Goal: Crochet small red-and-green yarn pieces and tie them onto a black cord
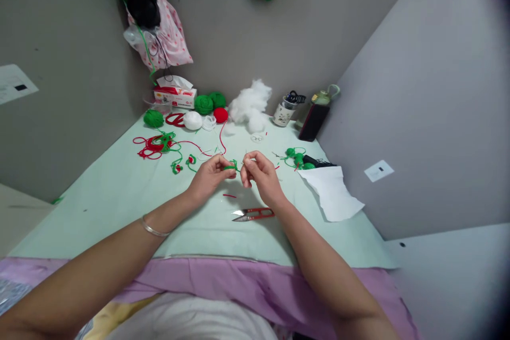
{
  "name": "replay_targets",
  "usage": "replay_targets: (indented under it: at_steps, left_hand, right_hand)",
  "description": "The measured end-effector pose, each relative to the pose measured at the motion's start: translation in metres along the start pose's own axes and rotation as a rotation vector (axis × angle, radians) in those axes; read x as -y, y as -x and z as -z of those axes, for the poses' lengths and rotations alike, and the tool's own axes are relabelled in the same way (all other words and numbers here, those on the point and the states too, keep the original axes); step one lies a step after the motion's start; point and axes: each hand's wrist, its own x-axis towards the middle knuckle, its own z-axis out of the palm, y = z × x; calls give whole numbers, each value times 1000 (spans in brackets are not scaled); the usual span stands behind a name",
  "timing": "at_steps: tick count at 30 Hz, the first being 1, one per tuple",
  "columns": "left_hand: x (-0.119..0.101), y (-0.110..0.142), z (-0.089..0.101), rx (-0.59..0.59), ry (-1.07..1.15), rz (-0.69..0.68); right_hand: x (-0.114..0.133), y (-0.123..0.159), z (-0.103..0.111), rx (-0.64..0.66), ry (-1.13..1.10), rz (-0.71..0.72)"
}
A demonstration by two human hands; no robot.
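My left hand pinches a small green yarn piece between thumb and fingertips, above the middle of the table. Just to its right, my right hand is closed in a pinch close to the piece. A short green strand shows between the two hands; whatever thin thing the right fingertips hold is too small to name. Below the hands lie red-handled thread snips, blades pointing left, and a short red yarn scrap. Two small green, red and white yarn pieces rest left of my left hand.
Tangled red and green yarn lies at left. Along the back stand a tissue box, green yarn balls, a red ball, white stuffing, a cup and a phone. White paper lies right.
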Motion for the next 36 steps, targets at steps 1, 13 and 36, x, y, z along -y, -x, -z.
replay_targets:
  at_steps: [1, 13, 36]
  left_hand:
    - [-1, 0, 0, -22, -16, -25]
    - [-1, -9, 11, -157, 9, -92]
    - [-2, -7, 12, -175, 15, -104]
  right_hand:
    - [2, 1, 0, 19, -3, -18]
    - [29, 7, 23, 142, -92, -47]
    - [38, 6, 51, 70, -155, -4]
